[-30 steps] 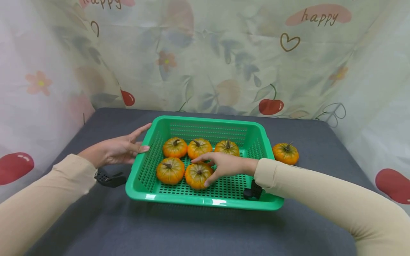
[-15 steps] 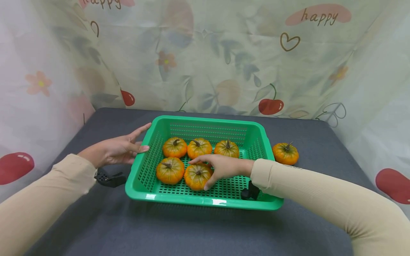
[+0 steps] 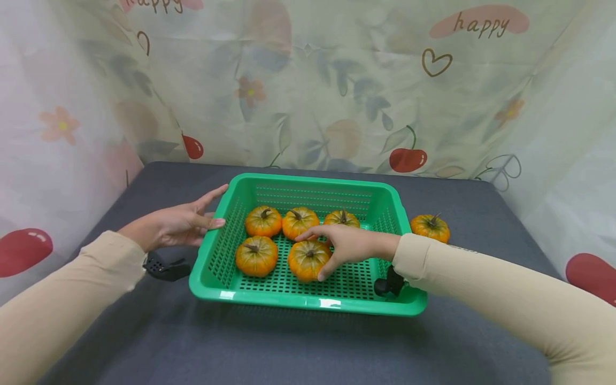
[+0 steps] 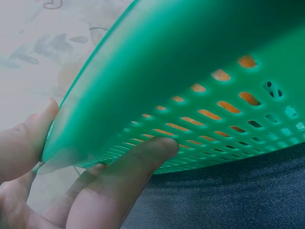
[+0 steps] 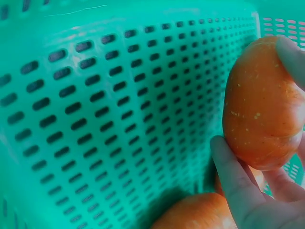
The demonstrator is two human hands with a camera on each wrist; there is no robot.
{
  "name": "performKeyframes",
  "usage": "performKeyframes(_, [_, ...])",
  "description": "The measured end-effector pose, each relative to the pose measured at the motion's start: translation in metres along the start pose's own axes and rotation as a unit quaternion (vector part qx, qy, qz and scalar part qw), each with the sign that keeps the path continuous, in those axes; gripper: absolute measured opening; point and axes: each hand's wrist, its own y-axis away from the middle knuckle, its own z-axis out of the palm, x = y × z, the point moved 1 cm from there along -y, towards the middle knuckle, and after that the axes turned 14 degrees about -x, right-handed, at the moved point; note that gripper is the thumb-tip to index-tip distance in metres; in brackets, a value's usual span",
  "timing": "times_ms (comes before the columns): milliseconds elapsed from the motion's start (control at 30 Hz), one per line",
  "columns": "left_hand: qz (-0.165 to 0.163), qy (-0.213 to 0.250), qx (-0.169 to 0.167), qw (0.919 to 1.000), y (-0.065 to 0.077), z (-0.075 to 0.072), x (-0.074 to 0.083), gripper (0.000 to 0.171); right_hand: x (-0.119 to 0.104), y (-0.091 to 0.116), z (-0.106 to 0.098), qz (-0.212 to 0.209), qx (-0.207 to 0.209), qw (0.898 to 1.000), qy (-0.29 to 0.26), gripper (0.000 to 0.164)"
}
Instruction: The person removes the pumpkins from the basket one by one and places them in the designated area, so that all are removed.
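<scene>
In the head view a green perforated plastic basket stands on the dark table, with several small orange pumpkins inside. My left hand holds its left rim; in the left wrist view, thumb and fingers lie either side of the rim, one fingertip near the slotted wall. The right hand reaches in and grips a pumpkin in the front row, fingers on its far side and thumb at its near right. Left of that one sits another pumpkin, apart from it. Close up, the right wrist view shows the gripped pumpkin.
Behind it are three pumpkins in a row, the rightmost pumpkin partly covered by the right hand. Another pumpkin lies on the table right of the basket. A patterned curtain closes the back and sides.
The right hand has shifted right with the gripped pumpkin, opening a gap from the front-left pumpkin. The left hand and basket have stayed put.
</scene>
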Motion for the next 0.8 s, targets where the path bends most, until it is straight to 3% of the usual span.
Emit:
performKeyframes(233, [-0.002,-0.003,0.003,1.0,0.0,0.001,0.0,0.096,-0.004,0.014,-0.01,-0.016,0.022,1.0,0.01,0.077])
performKeyframes(567, [-0.001,0.002,0.002,1.0,0.0,0.0,0.001,0.097,-0.008,0.043,-0.028,-0.036,0.058,0.997,-0.035,0.078])
performKeyframes(800, [0.0,0.008,0.0,1.0,0.001,-0.001,0.0,0.096,-0.005,0.063,-0.039,-0.036,0.091,0.995,-0.035,0.079])
